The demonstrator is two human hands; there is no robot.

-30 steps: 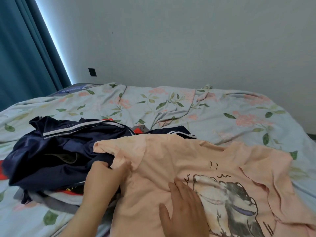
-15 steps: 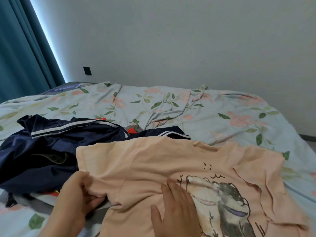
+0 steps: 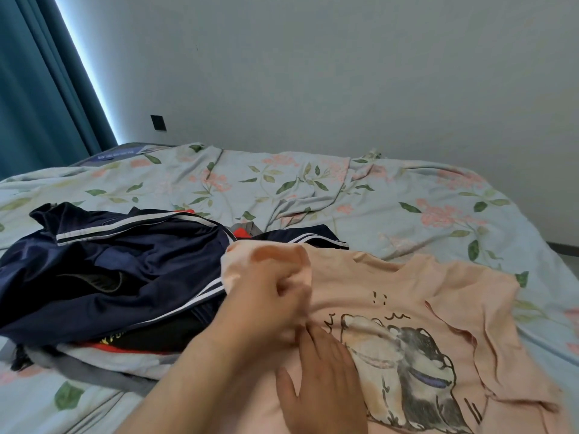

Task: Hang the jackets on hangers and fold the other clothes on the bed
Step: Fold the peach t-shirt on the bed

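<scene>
Your left hand [image 3: 266,302] grips 1 sleeve of the shirt [image 3: 438,292], folded over its chest | your right hand [image 3: 322,383] presses flat, fingers straight, just below.

The T-shirt [image 3: 438,296] is lying spread on the bed [image 3: 407,195], right of the jacket [image 3: 125,264], which is sitting atop a heap of clothes [image 3: 103,368]. The left hand [image 3: 266,308] is gripping the T-shirt's left edge; the right hand [image 3: 322,380] is resting on it, nearer.

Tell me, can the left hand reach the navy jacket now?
Probably yes: the navy jacket lies right beside the left hand, nothing between them, but that hand grips the peach T-shirt and must release it first.
</scene>
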